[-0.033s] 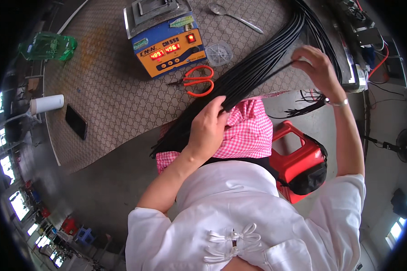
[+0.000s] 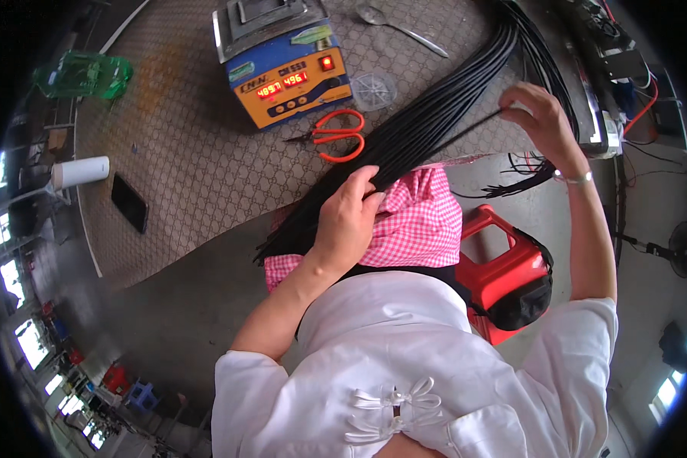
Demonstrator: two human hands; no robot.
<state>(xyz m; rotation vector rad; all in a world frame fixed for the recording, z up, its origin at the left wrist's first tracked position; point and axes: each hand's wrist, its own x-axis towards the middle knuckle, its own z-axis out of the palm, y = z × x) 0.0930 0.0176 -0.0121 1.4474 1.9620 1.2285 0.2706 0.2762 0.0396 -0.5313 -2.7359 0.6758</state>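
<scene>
- Right hand [image 2: 546, 126]: thumb and forefinger are closed in a pinch on one end of a single black strand [image 2: 469, 129]; the other fingers curl above.
- From that pinch the strand runs toward 8 o'clock and joins the black bundle [image 2: 450, 95], so it stands out from the bundle's near edge at a slightly flatter angle.
- The bundle's long axis slants from about half past seven to half past one; at its far end it bends over and comes down past the right hand's 2 o'clock side.
- Left hand [image 2: 347, 221]: nearer to the bundle's main run, its fingertips touching it; I cannot tell whether they grip it or merely rest. The right hand lies at 2 o'clock from it.
- Around the left hand: pink checked cloth [image 2: 424, 217] at 3 o'clock, and red-handled scissors [image 2: 336, 131] near 12, on the patterned tabletop [image 2: 183, 175].
- Farther out from that hand: a blue and orange device [image 2: 290, 91] with lit digits at 11, a spoon [image 2: 408, 34] past 12, a phone [image 2: 130, 203] toward 9.
</scene>
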